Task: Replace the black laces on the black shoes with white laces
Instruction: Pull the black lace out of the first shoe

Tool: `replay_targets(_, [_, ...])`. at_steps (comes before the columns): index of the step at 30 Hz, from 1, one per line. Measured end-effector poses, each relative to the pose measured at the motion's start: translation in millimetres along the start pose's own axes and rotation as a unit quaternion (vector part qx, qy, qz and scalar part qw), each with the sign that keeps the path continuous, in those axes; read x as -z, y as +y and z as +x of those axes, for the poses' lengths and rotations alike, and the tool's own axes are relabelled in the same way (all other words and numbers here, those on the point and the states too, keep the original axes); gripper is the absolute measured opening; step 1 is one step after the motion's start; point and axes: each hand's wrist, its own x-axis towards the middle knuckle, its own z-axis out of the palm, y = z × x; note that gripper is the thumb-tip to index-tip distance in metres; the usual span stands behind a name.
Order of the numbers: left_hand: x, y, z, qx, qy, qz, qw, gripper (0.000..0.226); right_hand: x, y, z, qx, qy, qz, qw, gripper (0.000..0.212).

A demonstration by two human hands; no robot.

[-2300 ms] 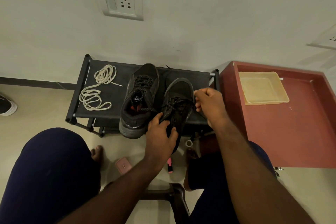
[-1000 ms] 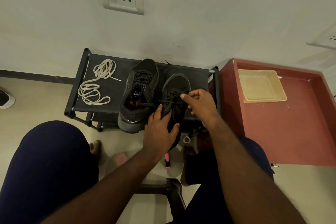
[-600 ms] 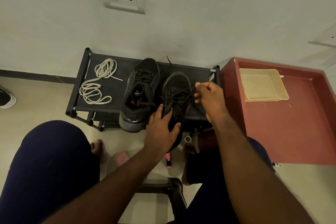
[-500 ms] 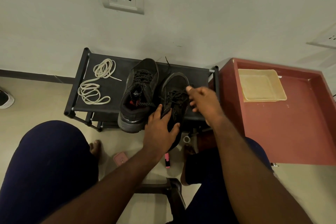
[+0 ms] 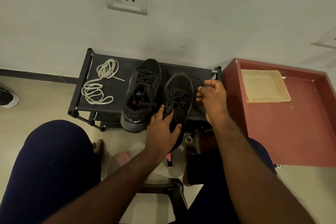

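Note:
Two black shoes stand on a low black rack (image 5: 116,104) against the wall. The left shoe (image 5: 142,92) keeps its black lace. My left hand (image 5: 161,131) grips the heel end of the right shoe (image 5: 179,87), thumb on one side and fingers over the other. My right hand (image 5: 211,96) pinches the black lace (image 5: 181,96) of that shoe just right of the eyelets, and the lace runs taut from the shoe to my fingertips. Two coiled white laces (image 5: 99,85) lie on the rack's left half.
A dark red table (image 5: 294,129) with a beige tray (image 5: 263,85) stands right of the rack. On the floor lie a pink case (image 5: 123,158), a pink marker (image 5: 169,160) and a small white ring (image 5: 189,139). My knees frame the bottom; a stool edge (image 5: 174,187) sits between them.
My right hand went back to the right shoe's lacing, pinched the black lace and drew it out to the right again. My left hand has stayed on the shoe's heel.

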Motion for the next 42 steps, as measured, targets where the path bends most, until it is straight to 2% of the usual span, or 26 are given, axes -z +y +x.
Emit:
replay_targets(2, [0,-2,0,-0.001,0.0,0.009,1.0,0.059,2,1,-3,-0.061,-0.011,-0.023,0.998,0.021])
replay_targets(5, [-2,-1,0,-0.001,0.0,0.016,1.0,0.059,-3,11,-13,-0.155,-0.084,-0.129,0.976,0.035])
replay_targets(7, [-1,0,0,-0.002,0.001,0.017,1.0,0.059,-8,18,-16,-0.154,-0.108,-0.166,0.968,0.032])
replay_targets(11, [-1,-1,-2,0.0,0.002,0.0,1.0,0.059,-13,20,-15,-0.091,-0.114,-0.204,0.968,0.018])
replay_targets(13, [-1,0,-3,0.003,0.005,-0.012,1.0,0.059,-12,13,-12,-0.061,-0.103,-0.154,0.981,0.015])
replay_targets(16, [0,1,-3,0.003,0.004,-0.014,1.0,0.06,-4,-4,-2,-0.058,-0.025,0.053,0.997,0.015])
replay_targets(18, [1,1,-2,0.002,0.003,-0.005,1.0,0.06,4,-7,0,-0.078,-0.018,0.088,0.993,0.017])
replay_targets(20, [0,0,-2,0.003,0.005,-0.002,1.0,0.06,6,0,-2,-0.11,-0.07,-0.025,0.991,0.026])
replay_targets(23, [0,1,-2,0.002,0.004,0.003,1.0,0.06,-3,13,-11,-0.117,-0.142,-0.204,0.962,0.032])
replay_targets(27, [0,1,-2,0.004,0.001,0.001,1.0,0.06,-10,19,-11,-0.047,-0.121,-0.259,0.957,0.02])
replay_targets(29, [0,1,-3,0.005,0.001,-0.006,1.0,0.059,-7,13,-8,-0.045,-0.14,-0.221,0.964,0.017])
replay_targets(30, [0,1,-2,0.007,0.001,-0.008,1.0,0.059,-5,9,-6,-0.045,-0.132,-0.16,0.977,0.015])
replay_targets(32, [1,2,-2,0.011,0.0,-0.009,1.0,0.059,1,0,0,-0.049,-0.087,-0.009,0.995,0.014])
replay_targets(34, [1,2,-1,0.01,0.001,-0.004,1.0,0.059,5,-3,2,-0.068,-0.05,0.059,0.995,0.015])
replay_targets(35, [1,2,0,0.01,0.002,0.0,1.0,0.06,6,-1,2,-0.084,-0.05,0.043,0.994,0.017])
replay_targets(39, [0,2,0,0.011,0.0,0.009,1.0,0.06,-4,14,-11,-0.112,-0.128,-0.172,0.97,0.033])
replay_targets(42, [0,2,-1,0.01,0.003,0.008,1.0,0.059,-12,22,-12,-0.042,-0.114,-0.235,0.964,0.018])
